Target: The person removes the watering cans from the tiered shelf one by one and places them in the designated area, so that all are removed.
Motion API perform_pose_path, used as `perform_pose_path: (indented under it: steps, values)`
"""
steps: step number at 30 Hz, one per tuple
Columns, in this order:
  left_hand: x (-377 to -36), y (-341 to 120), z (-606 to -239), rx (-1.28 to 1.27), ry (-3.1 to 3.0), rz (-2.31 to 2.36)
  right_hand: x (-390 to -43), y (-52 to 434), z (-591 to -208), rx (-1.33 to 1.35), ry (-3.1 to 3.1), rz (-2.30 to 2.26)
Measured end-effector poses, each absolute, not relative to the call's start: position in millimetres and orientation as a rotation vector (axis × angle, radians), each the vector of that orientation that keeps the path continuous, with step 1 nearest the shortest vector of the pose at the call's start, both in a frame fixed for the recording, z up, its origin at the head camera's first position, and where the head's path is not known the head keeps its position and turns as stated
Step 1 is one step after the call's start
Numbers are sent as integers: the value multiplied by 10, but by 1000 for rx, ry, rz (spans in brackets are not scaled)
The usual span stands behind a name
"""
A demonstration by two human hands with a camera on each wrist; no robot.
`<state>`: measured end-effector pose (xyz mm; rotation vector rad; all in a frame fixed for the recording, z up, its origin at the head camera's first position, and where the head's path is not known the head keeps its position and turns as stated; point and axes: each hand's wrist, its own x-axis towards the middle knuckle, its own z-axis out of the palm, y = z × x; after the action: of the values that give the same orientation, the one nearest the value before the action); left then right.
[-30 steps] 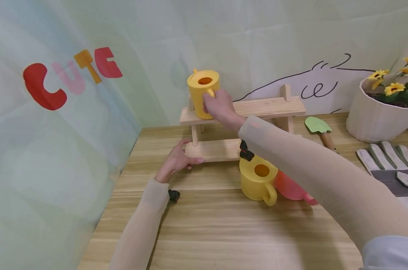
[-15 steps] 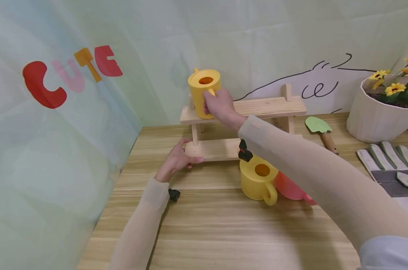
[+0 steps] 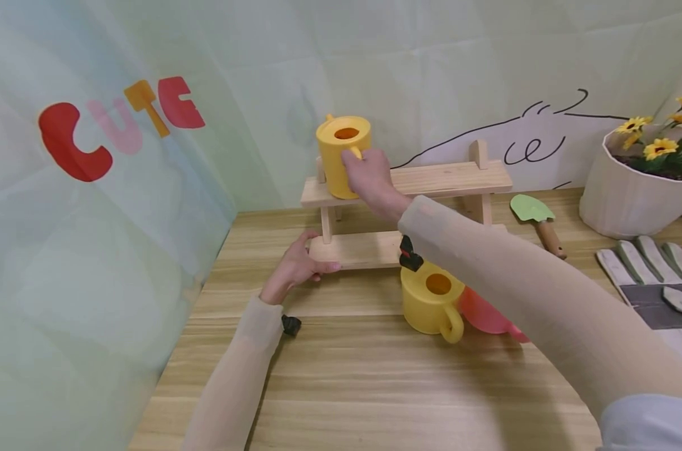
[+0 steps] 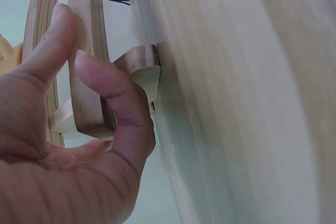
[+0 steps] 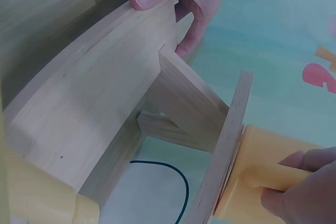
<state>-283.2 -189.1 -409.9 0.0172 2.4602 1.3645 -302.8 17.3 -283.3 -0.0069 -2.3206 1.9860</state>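
Observation:
A yellow watering-can-shaped cup (image 3: 341,156) stands on the left end of the top shelf of a small two-step wooden rack (image 3: 453,177). My right hand (image 3: 369,175) grips its handle; the right wrist view shows the cup (image 5: 262,174) against the top board with my fingers (image 5: 310,192) round the handle. My left hand (image 3: 295,266) holds the left end of the lower shelf (image 3: 357,249), thumb on top; in the left wrist view its fingers (image 4: 105,93) curl round the board edge (image 4: 84,66). A second yellow cup (image 3: 431,304) stands on the table in front of the rack.
A pink cup (image 3: 487,313) lies behind the second yellow cup. A green trowel (image 3: 535,216), a white pot of yellow flowers (image 3: 634,188) and grey-white gloves (image 3: 656,275) sit at the right. A curtain wall (image 3: 93,219) closes the left side; the wooden table (image 3: 374,388) extends toward me.
The yellow cup on the top shelf has shifted slightly to the right with my right hand. My left hand has stayed on the lower shelf.

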Motion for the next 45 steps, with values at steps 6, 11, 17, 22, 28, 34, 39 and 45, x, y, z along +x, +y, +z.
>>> perform_pose_path:
  steps: [6,11,17,22,28,34,39,45]
  values:
    - [-2836,-1886,-4097,13,2461,1357,-3016,159,-2839,-27,-2302,1990]
    - [-2834,-1883,-4094,3,2459,1353,-2995,158,-2857,-18,-2305,1964]
    - [-2838,-1884,-4095,3,2457,1352,-2950,143,-2877,3,-2312,1939]
    - [-2838,-1896,-4100,14,2460,1356,-2892,136,-2874,4,-2306,1947]
    - [-2842,-1894,-4105,18,2452,1364,-2816,143,-2864,13,-2294,1962]
    - [-2830,-1900,-4097,37,2449,1364,-2699,152,-2855,48,-2307,1964]
    - [-2823,-1902,-4091,48,2448,1374,-2595,132,-2858,41,-2317,1968]
    - [-2831,-1901,-4106,28,2444,1376,-2490,118,-2880,36,-2325,1948]
